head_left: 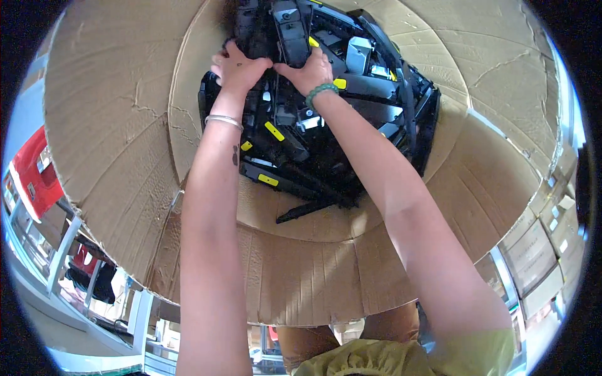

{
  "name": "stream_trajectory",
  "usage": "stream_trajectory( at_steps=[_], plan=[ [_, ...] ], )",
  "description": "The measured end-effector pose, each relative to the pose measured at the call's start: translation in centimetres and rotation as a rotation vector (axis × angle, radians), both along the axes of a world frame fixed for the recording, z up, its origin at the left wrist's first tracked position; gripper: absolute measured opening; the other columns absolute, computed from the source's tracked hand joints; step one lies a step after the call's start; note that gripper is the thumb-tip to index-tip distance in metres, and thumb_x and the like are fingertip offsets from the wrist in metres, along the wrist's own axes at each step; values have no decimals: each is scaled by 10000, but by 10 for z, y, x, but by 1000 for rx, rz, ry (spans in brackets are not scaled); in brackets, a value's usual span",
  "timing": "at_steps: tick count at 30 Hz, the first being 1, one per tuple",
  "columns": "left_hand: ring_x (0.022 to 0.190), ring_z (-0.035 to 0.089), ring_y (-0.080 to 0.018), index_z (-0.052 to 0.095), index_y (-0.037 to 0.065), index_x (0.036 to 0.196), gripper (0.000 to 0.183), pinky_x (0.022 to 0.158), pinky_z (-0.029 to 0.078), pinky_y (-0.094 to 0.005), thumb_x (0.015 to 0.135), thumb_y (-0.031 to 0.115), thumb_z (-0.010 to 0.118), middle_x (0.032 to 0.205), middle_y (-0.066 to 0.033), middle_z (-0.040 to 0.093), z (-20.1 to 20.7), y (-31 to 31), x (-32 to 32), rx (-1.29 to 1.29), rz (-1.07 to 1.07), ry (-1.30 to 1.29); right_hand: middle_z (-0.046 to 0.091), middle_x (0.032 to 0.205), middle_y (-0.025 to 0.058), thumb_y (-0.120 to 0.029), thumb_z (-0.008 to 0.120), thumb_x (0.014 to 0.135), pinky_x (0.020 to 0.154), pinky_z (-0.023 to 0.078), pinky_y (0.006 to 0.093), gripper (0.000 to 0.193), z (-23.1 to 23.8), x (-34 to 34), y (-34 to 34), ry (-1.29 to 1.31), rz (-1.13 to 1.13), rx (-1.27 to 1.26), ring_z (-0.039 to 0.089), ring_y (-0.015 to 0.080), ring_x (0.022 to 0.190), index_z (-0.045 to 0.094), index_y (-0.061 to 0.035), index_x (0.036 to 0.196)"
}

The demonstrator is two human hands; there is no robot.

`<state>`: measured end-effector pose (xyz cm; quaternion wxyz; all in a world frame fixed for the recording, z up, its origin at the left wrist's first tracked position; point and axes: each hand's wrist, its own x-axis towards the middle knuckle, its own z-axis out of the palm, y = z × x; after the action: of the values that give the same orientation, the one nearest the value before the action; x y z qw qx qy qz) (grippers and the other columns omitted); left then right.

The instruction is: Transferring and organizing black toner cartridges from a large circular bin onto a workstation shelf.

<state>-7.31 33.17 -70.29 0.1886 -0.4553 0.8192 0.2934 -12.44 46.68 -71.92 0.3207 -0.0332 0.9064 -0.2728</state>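
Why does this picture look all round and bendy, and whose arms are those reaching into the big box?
The picture comes from a small camera worn on a person's head, looking down. Its lens sees very wide, so straight edges bend near the rim. The two bare arms coming up from the bottom belong to that same person. They reach into a large brown cardboard box with its flaps open. Inside lies a heap of black plastic parts with small yellow tags. The left hand, with a silver bangle on its wrist, and the right hand, with a green bead bracelet, both grip one long black plastic piece at the top of the heap. Around the box you can glimpse shelves and a red thing, too blurry to name.
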Motion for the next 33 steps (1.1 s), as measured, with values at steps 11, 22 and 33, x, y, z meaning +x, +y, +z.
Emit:
stream_trajectory(
  at_steps=[11,22,33],
  plan=[
    [1245,143,-512,111,-207,1262,839,1049,218,-405,875,487,381,1311,-419,109,-24,-17,26,-202,-327,73,607,1013,168,-456,753,528,858,444,352,802,-29,-11,4,-161,-41,-258,579,297,968,479,8,1123],
    [981,564,-246,537,-10,1103,577,867,435,-348,776,464,569,1088,-124,583,-4,-40,-33,822,353,444,603,1028,100,-266,732,707,780,489,316,523,-25,-27,-2,-364,-224,-908,590,180,898,523,-1,1106],
    [905,584,-199,582,30,1041,382,849,445,-351,749,269,642,1001,-70,624,22,-2,13,1205,576,330,577,1100,94,-333,660,765,855,460,329,550,35,-23,29,-1133,-340,-919,574,193,964,489,-10,1176]
  ],
)
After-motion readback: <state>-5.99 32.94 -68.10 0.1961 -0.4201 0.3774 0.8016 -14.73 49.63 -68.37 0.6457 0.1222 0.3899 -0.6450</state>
